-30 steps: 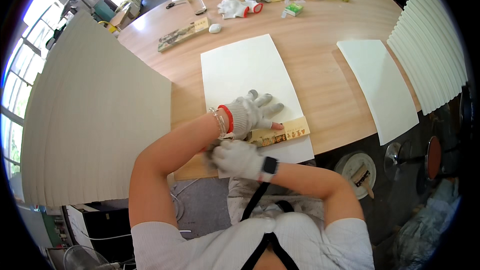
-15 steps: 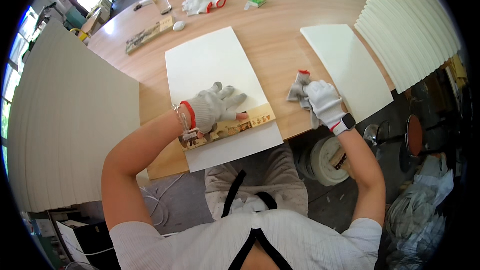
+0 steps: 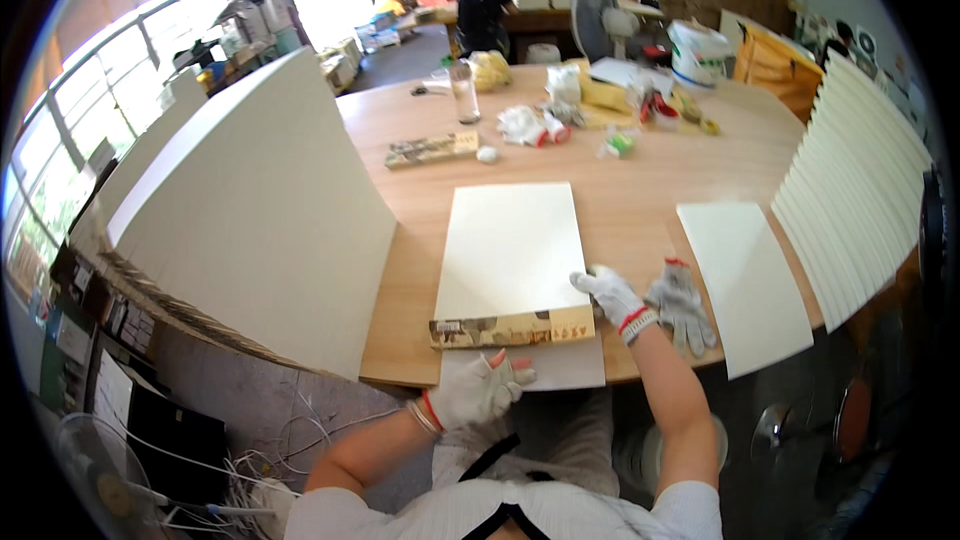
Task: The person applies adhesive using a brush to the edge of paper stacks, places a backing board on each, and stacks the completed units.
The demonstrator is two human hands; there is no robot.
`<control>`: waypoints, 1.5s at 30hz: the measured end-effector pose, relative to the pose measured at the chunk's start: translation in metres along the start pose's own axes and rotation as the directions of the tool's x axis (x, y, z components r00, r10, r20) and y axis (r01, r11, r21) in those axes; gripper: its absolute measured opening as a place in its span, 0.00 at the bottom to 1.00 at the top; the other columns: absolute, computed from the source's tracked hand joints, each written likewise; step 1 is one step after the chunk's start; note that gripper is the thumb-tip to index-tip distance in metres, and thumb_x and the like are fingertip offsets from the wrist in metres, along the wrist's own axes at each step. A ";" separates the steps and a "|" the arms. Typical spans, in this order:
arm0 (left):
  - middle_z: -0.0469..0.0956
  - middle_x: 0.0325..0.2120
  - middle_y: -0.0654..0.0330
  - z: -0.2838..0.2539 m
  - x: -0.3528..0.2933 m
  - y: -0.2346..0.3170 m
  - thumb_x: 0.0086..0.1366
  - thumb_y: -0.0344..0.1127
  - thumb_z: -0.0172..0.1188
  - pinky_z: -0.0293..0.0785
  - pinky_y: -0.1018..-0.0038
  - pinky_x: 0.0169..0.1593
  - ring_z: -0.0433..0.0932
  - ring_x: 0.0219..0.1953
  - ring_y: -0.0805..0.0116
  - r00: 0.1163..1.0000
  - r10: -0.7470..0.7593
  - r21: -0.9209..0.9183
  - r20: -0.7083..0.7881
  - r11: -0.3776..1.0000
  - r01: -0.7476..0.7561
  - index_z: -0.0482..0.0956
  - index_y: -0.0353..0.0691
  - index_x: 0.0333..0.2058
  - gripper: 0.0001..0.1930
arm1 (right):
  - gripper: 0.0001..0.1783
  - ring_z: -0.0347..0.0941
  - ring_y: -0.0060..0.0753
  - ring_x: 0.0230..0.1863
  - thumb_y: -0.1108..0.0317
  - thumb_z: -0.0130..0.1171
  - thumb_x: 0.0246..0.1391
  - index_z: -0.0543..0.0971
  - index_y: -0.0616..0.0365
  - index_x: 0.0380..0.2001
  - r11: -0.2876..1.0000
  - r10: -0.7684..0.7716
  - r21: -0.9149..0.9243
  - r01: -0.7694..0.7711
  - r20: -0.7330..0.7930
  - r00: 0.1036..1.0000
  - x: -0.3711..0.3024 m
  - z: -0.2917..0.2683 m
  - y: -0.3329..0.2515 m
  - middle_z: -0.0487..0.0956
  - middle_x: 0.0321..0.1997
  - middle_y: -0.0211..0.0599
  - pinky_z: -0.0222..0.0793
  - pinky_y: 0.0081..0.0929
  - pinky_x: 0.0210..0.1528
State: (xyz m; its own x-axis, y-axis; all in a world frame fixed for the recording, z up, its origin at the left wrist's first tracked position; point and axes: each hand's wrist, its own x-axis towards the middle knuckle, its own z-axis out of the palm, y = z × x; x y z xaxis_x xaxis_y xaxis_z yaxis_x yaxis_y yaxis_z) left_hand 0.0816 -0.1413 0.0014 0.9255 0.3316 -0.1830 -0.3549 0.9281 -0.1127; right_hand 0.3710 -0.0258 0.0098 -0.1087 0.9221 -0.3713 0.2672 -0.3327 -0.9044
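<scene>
A white rectangular board (image 3: 510, 245) lies on the table in front of me. A printed tan-and-brown strip (image 3: 560, 326) runs across its near end, and part of a white sheet (image 3: 570, 365) shows below the strip. My left hand (image 3: 478, 392), in a white glove with bare fingertips, is at the near edge of that sheet, fingers apart and nothing seen in them. My gloved right hand (image 3: 612, 298) reaches the board's right edge above the strip, its fingers stretched out to the left. A loose grey-white glove (image 3: 682, 308) lies just right of it.
Tall stacks of white boards stand at left (image 3: 260, 210) and right (image 3: 850, 200). Another white board (image 3: 750, 285) lies on the right. Farther back are a printed strip (image 3: 432, 150), a glass (image 3: 464, 95), gloves (image 3: 525, 126) and tape rolls (image 3: 690, 108). People work beyond the table.
The view has tipped up toward the room. My left hand has come off the strip to the near edge. My right hand has left the loose glove and moved to the board's right edge.
</scene>
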 end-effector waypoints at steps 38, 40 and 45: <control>0.68 0.48 0.49 0.319 -0.329 0.024 0.57 0.38 0.57 0.68 0.71 0.53 0.71 0.53 0.59 -0.665 0.442 0.748 0.602 -0.603 0.277 0.62 0.26 0.53 0.29 | 0.12 0.74 0.28 0.32 0.63 0.56 0.59 0.76 0.62 0.36 0.345 -0.934 0.186 0.920 0.169 0.316 -0.004 0.220 -0.461 0.77 0.32 0.36 0.71 0.24 0.34; 0.61 0.55 0.41 0.293 -0.355 0.051 0.56 0.45 0.55 0.61 0.66 0.60 0.62 0.59 0.51 -0.668 0.413 0.770 0.618 -0.486 0.412 0.60 0.21 0.55 0.36 | 0.14 0.66 0.21 0.23 0.58 0.53 0.61 0.75 0.59 0.33 0.201 -0.935 -0.007 0.979 0.296 0.194 -0.008 0.235 -0.448 0.71 0.24 0.29 0.62 0.20 0.23; 0.55 0.61 0.37 0.292 -0.366 0.053 0.55 0.50 0.54 0.54 0.65 0.64 0.55 0.63 0.47 -0.678 0.533 0.839 0.507 -0.484 0.247 0.60 0.19 0.56 0.40 | 0.19 0.57 0.17 0.14 0.48 0.58 0.58 0.72 0.52 0.27 0.692 -0.709 0.060 0.719 0.242 0.662 -0.069 0.257 -0.441 0.63 0.17 0.24 0.51 0.18 0.14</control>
State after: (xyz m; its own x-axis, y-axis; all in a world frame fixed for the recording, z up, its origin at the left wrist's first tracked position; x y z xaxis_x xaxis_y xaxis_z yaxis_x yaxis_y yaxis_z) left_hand -0.2375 -0.1645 0.3476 -0.7492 0.3555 0.5588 0.5114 -0.2256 0.8292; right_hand 0.0147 0.0067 0.3800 -0.4933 0.7989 0.3442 0.0496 0.4209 -0.9058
